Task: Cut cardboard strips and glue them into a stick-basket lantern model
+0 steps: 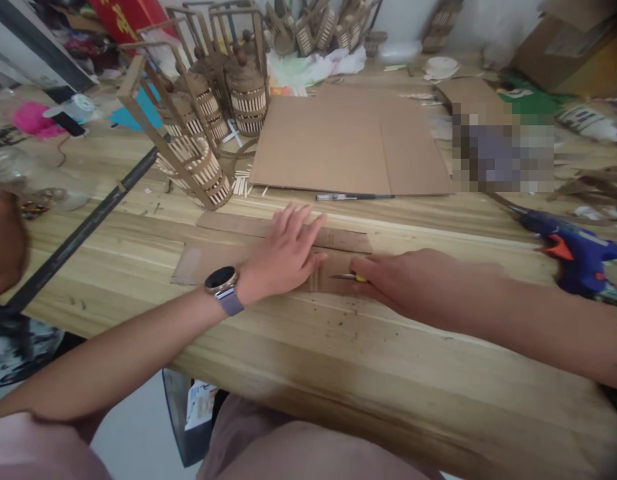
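A strip of brown cardboard (211,261) lies flat on the wooden table, with a narrower strip (228,223) just behind it. My left hand (286,253), with a watch on its wrist, presses on the cardboard with its fingers spread. My right hand (396,280) is closed round a small knife with a yellow handle (359,277). The thin blade points left over the cardboard, close to my left thumb. A few dark crumbs are scattered in front of the strip.
Behind the strips lie a pen (353,197) and a large cardboard sheet (328,147). Lantern-like stick-and-cardboard models (246,93) stand at the back left. A blue glue gun (578,253) is at the right. A person's arm (6,240) shows at the left edge.
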